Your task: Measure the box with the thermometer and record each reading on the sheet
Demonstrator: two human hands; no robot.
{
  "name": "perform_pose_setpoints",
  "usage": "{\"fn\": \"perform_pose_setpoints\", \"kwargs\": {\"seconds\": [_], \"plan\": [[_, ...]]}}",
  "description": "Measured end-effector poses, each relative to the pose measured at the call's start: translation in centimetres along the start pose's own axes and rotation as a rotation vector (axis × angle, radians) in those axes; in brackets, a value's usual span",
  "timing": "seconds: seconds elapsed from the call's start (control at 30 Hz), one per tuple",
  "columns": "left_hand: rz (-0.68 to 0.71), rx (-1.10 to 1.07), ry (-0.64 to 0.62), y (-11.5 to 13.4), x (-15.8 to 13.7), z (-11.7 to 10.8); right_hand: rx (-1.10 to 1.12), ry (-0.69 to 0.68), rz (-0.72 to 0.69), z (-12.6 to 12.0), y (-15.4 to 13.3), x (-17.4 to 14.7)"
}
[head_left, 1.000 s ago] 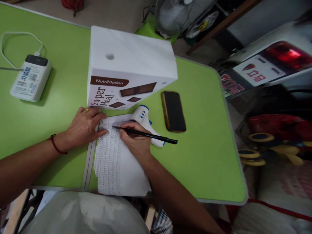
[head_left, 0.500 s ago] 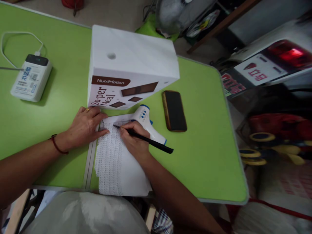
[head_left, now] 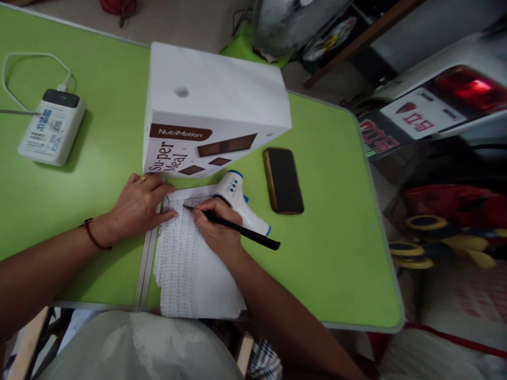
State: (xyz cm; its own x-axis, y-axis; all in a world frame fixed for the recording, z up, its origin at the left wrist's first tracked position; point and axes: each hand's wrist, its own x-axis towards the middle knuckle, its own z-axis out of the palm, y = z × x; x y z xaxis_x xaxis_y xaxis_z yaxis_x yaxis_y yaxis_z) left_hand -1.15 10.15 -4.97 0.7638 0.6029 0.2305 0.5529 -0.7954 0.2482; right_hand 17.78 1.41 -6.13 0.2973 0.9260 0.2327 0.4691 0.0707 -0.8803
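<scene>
My right hand (head_left: 219, 227) pinches a black pen (head_left: 253, 236), its tip resting on white paper (head_left: 217, 287). Rows of small dense handwriting cover the paper's left part, and its right part is blank. Flat on the table and the paper's upper left edge lies my left hand (head_left: 144, 203), fingers spread, a ring on one finger. Just beyond my right hand is a white and blue handheld infrared thermometer (head_left: 235, 192), partly hidden by that hand. Behind the paper stands a white NutriMotion box (head_left: 217, 89), close to my left fingertips.
A dark phone in a brown case (head_left: 283, 179) lies right of the thermometer. At the left, a white power bank (head_left: 51, 129) has a white cable (head_left: 35, 53) plugged in. The green table (head_left: 328, 253) ends at a pale rim; a scooter with a red tail light (head_left: 467, 87) stands beyond.
The pen and my right hand have shifted very slightly to the left. My left hand, the paper and the things around them look the same.
</scene>
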Motion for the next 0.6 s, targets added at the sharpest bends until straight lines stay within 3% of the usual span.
{"fn": "perform_pose_setpoints", "kwargs": {"seconds": [0.6], "plan": [[-0.009, -0.012, -0.017, -0.01, 0.00, -0.14, 0.021, 0.027, 0.023, -0.05, -0.19, 0.09]]}}
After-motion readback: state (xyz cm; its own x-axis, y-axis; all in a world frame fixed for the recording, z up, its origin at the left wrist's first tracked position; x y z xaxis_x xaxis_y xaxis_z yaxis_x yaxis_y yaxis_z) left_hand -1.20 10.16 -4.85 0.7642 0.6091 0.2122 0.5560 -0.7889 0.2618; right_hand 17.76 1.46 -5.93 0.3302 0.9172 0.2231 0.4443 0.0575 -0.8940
